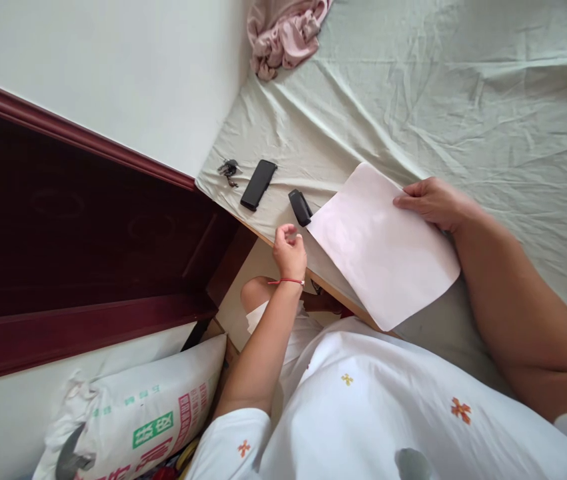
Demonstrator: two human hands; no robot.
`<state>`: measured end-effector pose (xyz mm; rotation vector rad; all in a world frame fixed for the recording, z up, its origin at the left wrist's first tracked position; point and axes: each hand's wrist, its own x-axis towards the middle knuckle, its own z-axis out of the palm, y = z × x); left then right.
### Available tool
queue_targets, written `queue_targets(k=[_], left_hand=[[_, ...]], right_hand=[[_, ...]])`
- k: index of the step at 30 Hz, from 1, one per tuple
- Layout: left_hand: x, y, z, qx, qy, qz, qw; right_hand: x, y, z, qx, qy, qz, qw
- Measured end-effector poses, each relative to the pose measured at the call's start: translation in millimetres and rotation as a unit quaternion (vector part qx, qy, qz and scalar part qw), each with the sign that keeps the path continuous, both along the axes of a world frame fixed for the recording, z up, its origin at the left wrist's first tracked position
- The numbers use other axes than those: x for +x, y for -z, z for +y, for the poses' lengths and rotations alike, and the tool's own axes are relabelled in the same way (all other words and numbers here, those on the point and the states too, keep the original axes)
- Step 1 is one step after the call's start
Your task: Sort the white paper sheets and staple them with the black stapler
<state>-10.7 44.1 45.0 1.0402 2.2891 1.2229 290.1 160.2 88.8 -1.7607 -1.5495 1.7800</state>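
Note:
My right hand (431,200) holds a white sheet of paper (383,247) by its far right edge, thumb on top and fingers partly hidden beneath. The sheet has rounded corners and lies slanted over the bed's edge. Loosely curled, my left hand (291,250) hangs just off that edge with nothing visible in it; a red cord circles the wrist. Close beyond its fingers, a small black curved object (300,207) rests at the sheet's left corner; its kind is unclear. A black phone (258,185) and a bunch of keys (229,170) lie farther left.
A pale green bed sheet (443,113) spreads across the bed, with a bundled pink cloth (288,37) by the wall. Dark red wooden furniture (88,227) stands left. Below it leans a printed white sack (148,407).

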Motion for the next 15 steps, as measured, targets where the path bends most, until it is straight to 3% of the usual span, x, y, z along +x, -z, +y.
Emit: queue_targets(k=[3,6,15], left_hand=[[-24.0,-4.5,4.2,-0.001,0.139,0.173,0.975],[-36.2,-4.7,12.0,-0.007,0.229,0.180,0.957],[-21.7,14.8,10.4,0.035,0.180,0.165,0.969]], right_hand=[[-2.2,-2.6,-2.2,0.007,-0.004,-0.026,1.000],[-2.5,-0.5,-3.3,0.029,-0.023,-0.041,0.998],[3.9,5.7,-13.5,0.053,-0.014,-0.042,0.998]])
